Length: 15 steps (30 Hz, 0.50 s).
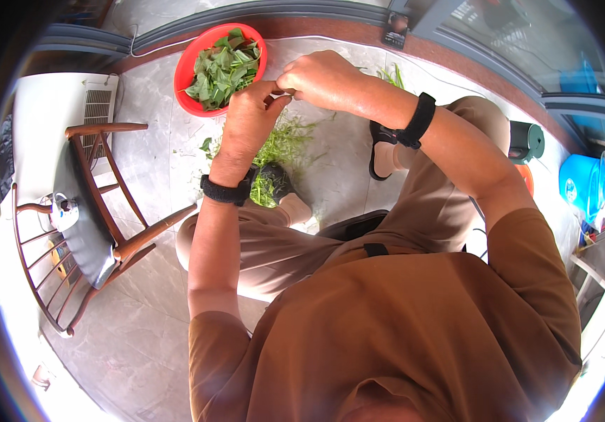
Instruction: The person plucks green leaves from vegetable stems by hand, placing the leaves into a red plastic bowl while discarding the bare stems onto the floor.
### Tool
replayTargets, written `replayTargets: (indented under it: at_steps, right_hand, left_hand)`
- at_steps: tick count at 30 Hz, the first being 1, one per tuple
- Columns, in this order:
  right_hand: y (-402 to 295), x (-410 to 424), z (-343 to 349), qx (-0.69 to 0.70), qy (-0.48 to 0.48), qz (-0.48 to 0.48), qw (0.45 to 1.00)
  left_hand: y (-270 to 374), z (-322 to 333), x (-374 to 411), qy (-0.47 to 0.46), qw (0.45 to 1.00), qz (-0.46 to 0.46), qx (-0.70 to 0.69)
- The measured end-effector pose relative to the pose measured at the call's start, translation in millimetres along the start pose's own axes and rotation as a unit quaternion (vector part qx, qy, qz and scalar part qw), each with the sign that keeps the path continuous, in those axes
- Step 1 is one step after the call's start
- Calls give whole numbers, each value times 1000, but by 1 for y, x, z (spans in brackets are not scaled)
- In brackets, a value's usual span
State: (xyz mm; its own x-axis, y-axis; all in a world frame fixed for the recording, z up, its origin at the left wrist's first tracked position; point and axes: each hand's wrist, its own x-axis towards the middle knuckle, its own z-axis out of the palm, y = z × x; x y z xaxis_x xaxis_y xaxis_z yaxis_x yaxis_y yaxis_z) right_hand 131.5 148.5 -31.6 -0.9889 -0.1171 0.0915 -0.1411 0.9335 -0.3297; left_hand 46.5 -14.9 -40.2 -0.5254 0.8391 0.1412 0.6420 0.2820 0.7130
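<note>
My left hand [250,113] and my right hand [321,79] meet at their fingertips, just right of a red plastic basin [180,79]. Both pinch a thin piece of plant stem [291,93], mostly hidden by the fingers. Green leaves with stems [223,71] are heaped in the basin. Beneath my hands, thin green peelings [286,140] lie scattered on the tiled floor around my left shoe [277,182]. A black strap circles each wrist.
On the left stands a wooden chair [133,245] with a dark seat, near a white appliance with a vent grille [98,108]. A white cable [329,38] runs along the door sill. More green stems [395,75] lie ahead. Blue bucket [579,182] at right.
</note>
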Motion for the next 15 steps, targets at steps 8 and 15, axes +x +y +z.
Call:
replayTargets:
  at_steps: [8, 15]
  right_hand:
    - [-3, -4, -3, 17, 23, 8, 1000]
    - [17, -1, -10, 107, 36, 86, 990]
  left_hand:
    - [-11, -2, -2, -18, 996, 70, 44]
    - [-21, -18, 5, 0, 982, -157, -105]
